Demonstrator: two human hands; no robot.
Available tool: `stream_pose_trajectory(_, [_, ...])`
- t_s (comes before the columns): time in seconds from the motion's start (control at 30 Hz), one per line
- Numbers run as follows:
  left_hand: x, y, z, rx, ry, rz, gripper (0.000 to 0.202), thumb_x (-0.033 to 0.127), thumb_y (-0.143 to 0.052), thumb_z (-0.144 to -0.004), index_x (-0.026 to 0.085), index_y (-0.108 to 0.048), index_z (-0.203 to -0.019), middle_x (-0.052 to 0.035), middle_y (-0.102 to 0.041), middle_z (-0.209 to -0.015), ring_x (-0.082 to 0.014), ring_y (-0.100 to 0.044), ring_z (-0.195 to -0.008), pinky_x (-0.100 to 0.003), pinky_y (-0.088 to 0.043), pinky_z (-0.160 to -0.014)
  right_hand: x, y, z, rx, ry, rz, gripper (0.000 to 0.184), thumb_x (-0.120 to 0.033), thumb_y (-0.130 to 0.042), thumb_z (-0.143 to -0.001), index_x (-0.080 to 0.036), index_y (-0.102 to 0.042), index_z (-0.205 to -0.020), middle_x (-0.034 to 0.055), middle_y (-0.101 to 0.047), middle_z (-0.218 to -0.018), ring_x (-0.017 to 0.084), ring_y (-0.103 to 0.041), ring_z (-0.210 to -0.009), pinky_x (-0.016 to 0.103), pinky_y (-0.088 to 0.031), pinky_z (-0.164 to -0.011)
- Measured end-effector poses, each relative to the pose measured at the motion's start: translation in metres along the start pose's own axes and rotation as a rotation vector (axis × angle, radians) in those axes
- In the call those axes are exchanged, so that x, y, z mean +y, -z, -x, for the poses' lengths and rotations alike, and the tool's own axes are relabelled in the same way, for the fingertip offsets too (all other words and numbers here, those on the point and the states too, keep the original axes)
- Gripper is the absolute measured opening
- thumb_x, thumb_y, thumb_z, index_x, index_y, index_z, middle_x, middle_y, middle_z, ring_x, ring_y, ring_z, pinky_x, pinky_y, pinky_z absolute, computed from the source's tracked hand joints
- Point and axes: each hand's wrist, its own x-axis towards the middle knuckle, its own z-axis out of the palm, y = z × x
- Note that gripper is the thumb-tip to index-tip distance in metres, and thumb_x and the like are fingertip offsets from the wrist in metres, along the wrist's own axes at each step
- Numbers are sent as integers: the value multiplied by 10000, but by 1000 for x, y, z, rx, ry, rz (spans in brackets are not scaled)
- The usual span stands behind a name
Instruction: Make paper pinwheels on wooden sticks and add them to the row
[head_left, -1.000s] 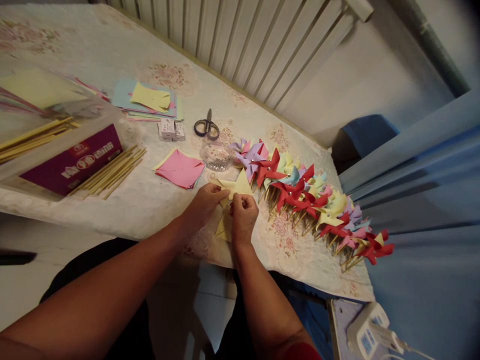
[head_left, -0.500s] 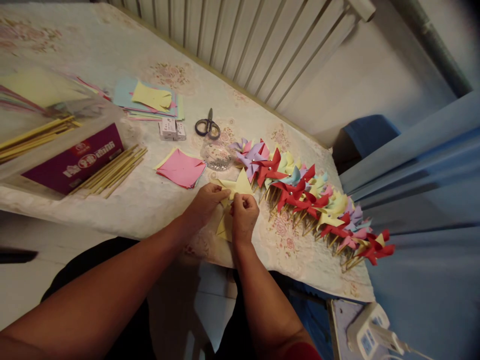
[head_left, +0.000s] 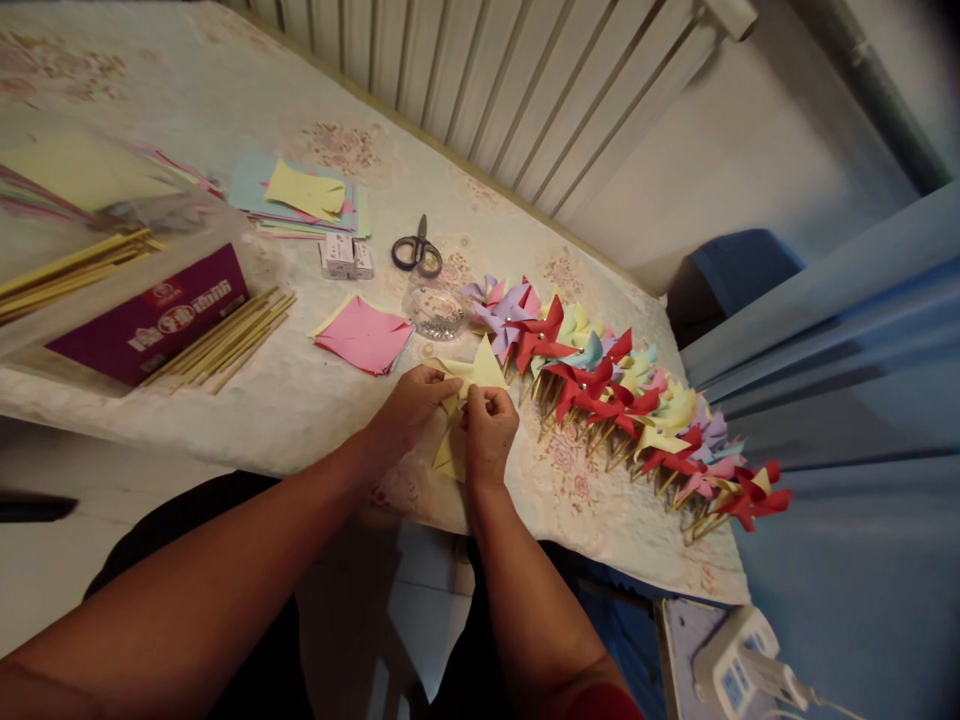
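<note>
A pale yellow paper pinwheel, its corners folded inward, is held between both hands just above the near part of the table. My left hand is closed, thumb and fingers pinching the paper's left side. Closed on the right side, my right hand has thumb and forefinger close to the paper's centre; whether a pin is between them is too small to tell. More yellow paper shows below, partly hidden by the hands. Beyond them sits a clear dish of small metal pins, beside a stack of pink cut squares.
Finished pinwheels on sticks lie in a long row at the right. Scissors, small white boxes and coloured paper sheets are farther back. Wooden sticks lie by a plastic bag at the left. A radiator borders the far edge.
Hardly anything differs: both hands keep their pinch on the yellow pinwheel at nearly the same spot. The view has shifted very slightly.
</note>
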Motion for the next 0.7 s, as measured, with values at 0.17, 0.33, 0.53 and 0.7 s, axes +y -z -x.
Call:
stream_pose_trajectory(0.17, [4,-2,3,15,13,-24,214,274,-706,-670,163,-528,-625,64,-459,-541,-67,-362,-492,-224,-268,-476,1,0,0,-3,1,4,238,-413,-602,-799,-214,-543,-681,-67,-515,-552,117,-454,-522,243,-367,-527])
stream_pose_trajectory(0.33, [5,-2,4,23,-24,-64,230,277,-705,-671,171,-509,-615,68,-431,-536,-64,-334,-488,-224,-248,-467,1,0,-1,-7,5,4,238,-406,-598,-805,-216,-536,-676,-67,-511,-550,116,-452,-515,243,-363,-522])
stream_pose_trajectory(0.53, [3,0,2,7,-46,-83,267,254,-697,-679,177,-468,-567,62,-403,-522,-59,-313,-483,-228,-211,-455,-3,0,2,-23,12,7,234,-415,-606,-801,-210,-557,-700,-64,-507,-568,114,-454,-515,239,-364,-519])
stream_pose_trajectory(0.7, [4,7,-2,-30,14,-44,245,298,-708,-691,174,-529,-578,45,-473,-510,-80,-395,-462,-224,-267,-456,-14,13,-6,111,104,27,268,-442,-644,-770,-187,-617,-845,-81,-451,-593,102,-415,-533,227,-355,-524])
